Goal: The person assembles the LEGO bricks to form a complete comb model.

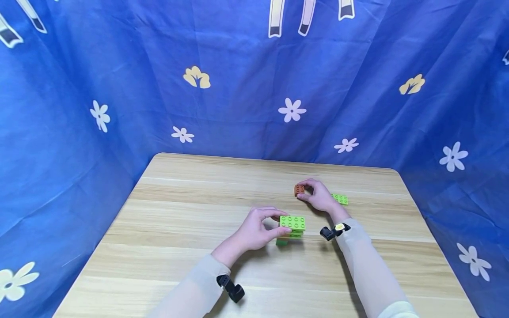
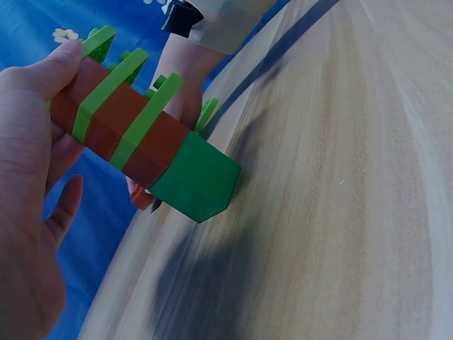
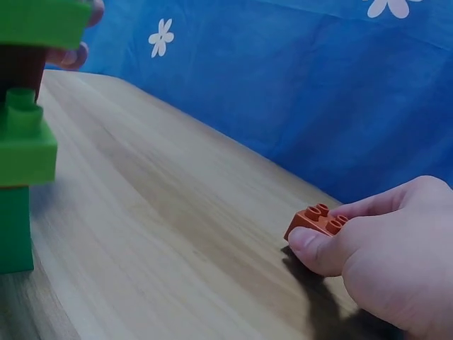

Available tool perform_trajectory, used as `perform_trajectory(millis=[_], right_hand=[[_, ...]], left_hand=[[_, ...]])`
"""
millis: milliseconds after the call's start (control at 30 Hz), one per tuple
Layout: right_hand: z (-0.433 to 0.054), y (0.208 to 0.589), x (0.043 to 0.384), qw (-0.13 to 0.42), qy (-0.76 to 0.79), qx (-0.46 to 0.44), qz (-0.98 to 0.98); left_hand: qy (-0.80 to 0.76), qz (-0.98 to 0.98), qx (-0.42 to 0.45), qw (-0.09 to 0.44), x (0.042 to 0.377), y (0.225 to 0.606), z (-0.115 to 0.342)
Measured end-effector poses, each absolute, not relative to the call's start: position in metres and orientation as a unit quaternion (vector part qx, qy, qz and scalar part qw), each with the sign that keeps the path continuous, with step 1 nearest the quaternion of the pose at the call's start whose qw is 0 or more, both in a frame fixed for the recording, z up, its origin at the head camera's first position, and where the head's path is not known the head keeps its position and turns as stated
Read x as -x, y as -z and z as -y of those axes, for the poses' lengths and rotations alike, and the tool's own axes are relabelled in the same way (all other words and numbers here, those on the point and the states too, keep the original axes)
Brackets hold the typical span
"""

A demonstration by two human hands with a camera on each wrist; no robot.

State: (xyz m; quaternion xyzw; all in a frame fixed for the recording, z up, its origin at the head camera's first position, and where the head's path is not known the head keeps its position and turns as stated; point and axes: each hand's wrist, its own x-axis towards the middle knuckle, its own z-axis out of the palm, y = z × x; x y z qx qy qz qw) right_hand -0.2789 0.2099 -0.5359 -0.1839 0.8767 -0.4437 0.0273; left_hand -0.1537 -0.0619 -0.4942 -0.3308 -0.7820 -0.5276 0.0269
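Observation:
My left hand [image 1: 258, 229] grips the upper end of a stack of toy building bricks [image 2: 138, 117] between thumb and fingers. Reddish-brown bricks alternate with light green plates in it, and a dark green block [image 2: 198, 177] forms its bottom. A light green plate [image 1: 292, 222] with studs tops the stack. Farther back, my right hand [image 1: 318, 196] pinches a small reddish-brown brick [image 3: 317, 221] by its sides, studs up, close over the table. The right wrist view shows part of the stack at its left edge, with fingers of the left hand behind it.
A loose light green plate [image 1: 340, 199] lies on the wooden table [image 1: 179, 212], just right of my right wrist and partly hidden by it. A blue patterned curtain [image 1: 238, 101] hangs behind the table and along both sides.

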Motion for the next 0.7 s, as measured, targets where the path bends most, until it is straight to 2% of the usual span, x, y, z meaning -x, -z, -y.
perform_trajectory(millis=[300,700], right_hand=[[-0.215,0.513,0.271,0.037,0.456,0.174,-0.872],[-0.213,0.479,0.246,0.013,0.456,0.211,-0.865]], left_hand=[[0.529,0.781,0.332,0.028,0.153,0.494,0.062],[0.530,0.780,0.333,0.012,0.157,0.496,0.063]])
